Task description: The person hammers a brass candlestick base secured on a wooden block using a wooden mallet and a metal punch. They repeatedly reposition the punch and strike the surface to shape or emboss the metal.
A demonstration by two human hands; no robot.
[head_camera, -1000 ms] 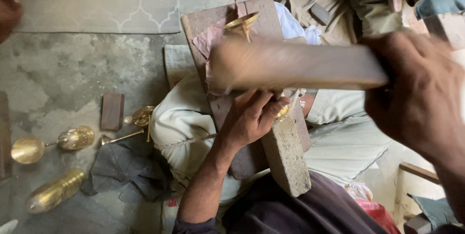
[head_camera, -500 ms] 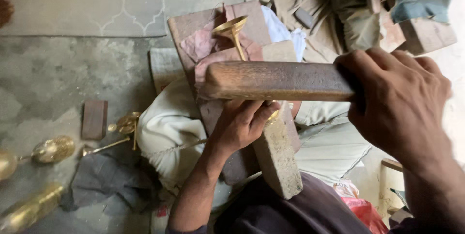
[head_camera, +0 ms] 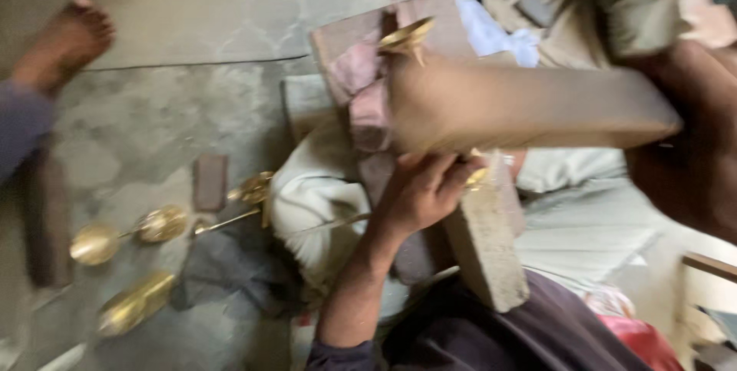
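Note:
My right hand grips a thick wooden mallet, which lies blurred across the middle of the view. Below the mallet, my left hand is closed around a small brass piece and presses it against a grey stone block that leans on a wooden board. A brass goblet-shaped part sticks up above the mallet's left end. Pink cloth lies on the board.
Several brass pieces lie on the patterned floor at left, with a dark cloth and a small wooden block. Another person's bare foot is at the upper left. White cushions lie under the board.
The mallet has swung and is now blurred, closer to the camera. The view has shifted, bringing a bare foot into sight at upper left. My left hand still holds the brass piece on the block.

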